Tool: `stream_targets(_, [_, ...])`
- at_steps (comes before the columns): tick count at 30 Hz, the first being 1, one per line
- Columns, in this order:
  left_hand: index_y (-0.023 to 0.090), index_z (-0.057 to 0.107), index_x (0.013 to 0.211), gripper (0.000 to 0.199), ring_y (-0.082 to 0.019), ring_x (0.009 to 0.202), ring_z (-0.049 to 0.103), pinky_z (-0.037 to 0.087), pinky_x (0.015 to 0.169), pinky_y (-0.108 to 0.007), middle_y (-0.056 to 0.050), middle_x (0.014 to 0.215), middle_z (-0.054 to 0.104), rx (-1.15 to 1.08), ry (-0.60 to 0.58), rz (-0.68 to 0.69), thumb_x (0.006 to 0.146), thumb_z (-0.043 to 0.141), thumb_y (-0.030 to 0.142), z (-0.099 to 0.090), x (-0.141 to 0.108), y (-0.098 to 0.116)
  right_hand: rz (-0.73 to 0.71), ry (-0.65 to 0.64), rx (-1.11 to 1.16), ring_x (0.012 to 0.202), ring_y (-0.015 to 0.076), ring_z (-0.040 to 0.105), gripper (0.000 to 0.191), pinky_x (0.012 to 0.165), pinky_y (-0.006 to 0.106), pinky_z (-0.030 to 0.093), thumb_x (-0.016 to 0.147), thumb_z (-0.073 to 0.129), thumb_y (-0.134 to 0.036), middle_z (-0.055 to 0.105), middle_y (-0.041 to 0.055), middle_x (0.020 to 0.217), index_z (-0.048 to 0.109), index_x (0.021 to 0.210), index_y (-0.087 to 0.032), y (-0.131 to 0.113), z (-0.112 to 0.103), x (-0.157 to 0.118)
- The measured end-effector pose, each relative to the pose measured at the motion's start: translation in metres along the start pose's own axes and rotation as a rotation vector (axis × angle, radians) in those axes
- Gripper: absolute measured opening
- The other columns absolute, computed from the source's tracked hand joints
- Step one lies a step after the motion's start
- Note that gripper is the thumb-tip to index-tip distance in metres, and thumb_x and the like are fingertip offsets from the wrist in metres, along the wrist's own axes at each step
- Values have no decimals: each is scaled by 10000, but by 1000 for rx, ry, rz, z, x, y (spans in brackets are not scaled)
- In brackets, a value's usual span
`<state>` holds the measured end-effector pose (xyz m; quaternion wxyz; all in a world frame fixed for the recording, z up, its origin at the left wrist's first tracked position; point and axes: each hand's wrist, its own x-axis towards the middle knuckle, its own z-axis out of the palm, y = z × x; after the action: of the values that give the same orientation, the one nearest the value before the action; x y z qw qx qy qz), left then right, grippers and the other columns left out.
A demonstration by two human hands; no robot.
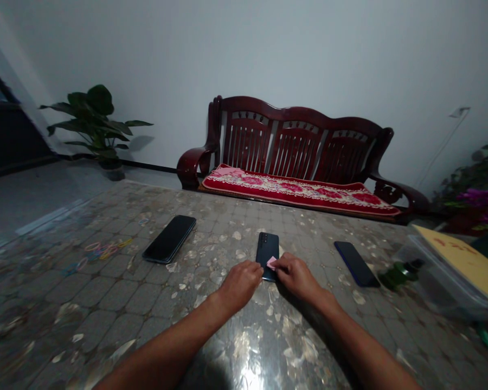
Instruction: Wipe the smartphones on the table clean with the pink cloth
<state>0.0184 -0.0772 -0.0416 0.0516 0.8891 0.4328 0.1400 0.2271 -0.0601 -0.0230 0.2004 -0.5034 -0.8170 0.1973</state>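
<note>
A dark smartphone (pixel 267 246) lies back side up on the patterned tabletop, its camera lenses at the far left corner. My left hand (pixel 243 279) has its fingers closed at the phone's lower left edge, steadying it against the table. Between the pinched fingers of my right hand (pixel 296 275) is a small pink piece of cloth or paper (pixel 272 262), pressed on the phone's lower right back. Two other phones lie screen up: a larger black phone (pixel 169 239) to the left and a blue-edged phone (pixel 357 264) to the right.
Several coloured rubber bands (pixel 106 249) lie at the left. On the right are a green bottle (pixel 398 275) and a clear plastic box (pixel 439 276) with a yellow board (pixel 467 260) on top. Beyond the table stand a wooden bench (pixel 293 141) and a potted plant (pixel 100 119).
</note>
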Motion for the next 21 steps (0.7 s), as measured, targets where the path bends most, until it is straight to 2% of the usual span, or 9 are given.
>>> stream_targets(5, [162, 707, 1014, 116, -242, 1019, 687, 555, 917, -365, -92, 1047, 738, -4, -7, -18, 974, 598, 166, 1, 0, 2, 56, 66, -37, 884, 184, 640, 313, 822, 261, 461, 915, 513, -114, 701, 66, 945, 788, 1044, -189, -2, 1, 4])
stream_targets(14, [164, 691, 978, 125, -241, 989, 691, 560, 884, -361, -91, 1027, 732, 41, -10, -63, 974, 570, 132, 1, 0, 11, 23, -67, -76, 869, 161, 611, 227, 772, 233, 411, 914, 560, -106, 659, 48, 932, 758, 986, -191, -10, 0, -20])
stream_targets(21, [158, 687, 1005, 110, -249, 970, 695, 570, 843, -356, -89, 1001, 732, 66, -2, -57, 989, 582, 189, 7, 0, 25, -26, -84, -223, 865, 166, 606, 243, 741, 238, 392, 980, 510, -147, 645, 55, 964, 739, 1040, -204, -6, -12, -23])
